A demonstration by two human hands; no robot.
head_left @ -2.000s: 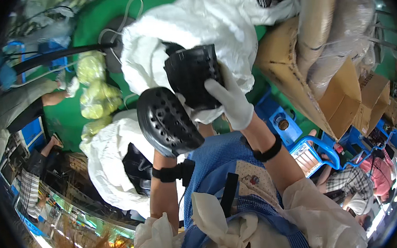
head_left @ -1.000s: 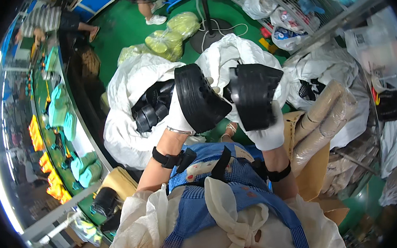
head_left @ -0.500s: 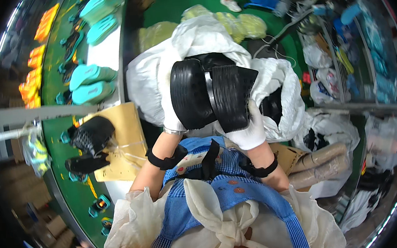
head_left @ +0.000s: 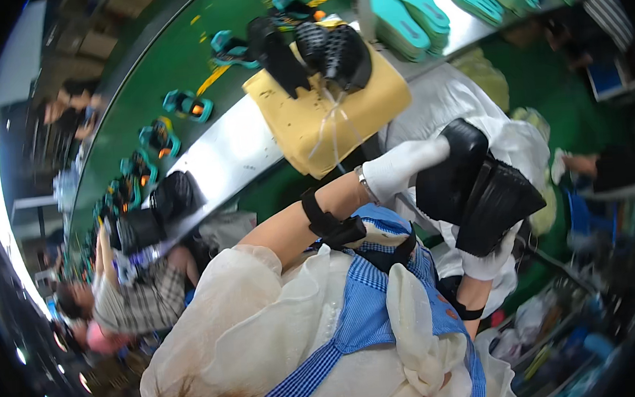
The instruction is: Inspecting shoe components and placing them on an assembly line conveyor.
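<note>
Two bundles of black, curved pieces that look like shoe uppers are held up side by side in front of me. My left hand [head_left: 403, 169], in a white glove and smeared by motion, grips the edge of the left black bundle [head_left: 447, 181]. Under the right black bundle [head_left: 501, 206], my right hand [head_left: 492, 258], also gloved, is closed, its fingers mostly hidden. The bundles touch along the middle. Just beyond them lies a large white sack [head_left: 440, 103].
A yellow pad [head_left: 304, 128] with black woven shoe parts [head_left: 344, 58] lies on the bench's metal edge [head_left: 218, 161]. The green conveyor [head_left: 227, 97] carries small teal and black shoe parts. Teal soles [head_left: 401, 24] stand farther along. Another person [head_left: 142, 291] works at the left.
My view has swung left, bringing more of the conveyor and another person into sight. The black bundles, still in both hands, are now tilted and sit farther right.
</note>
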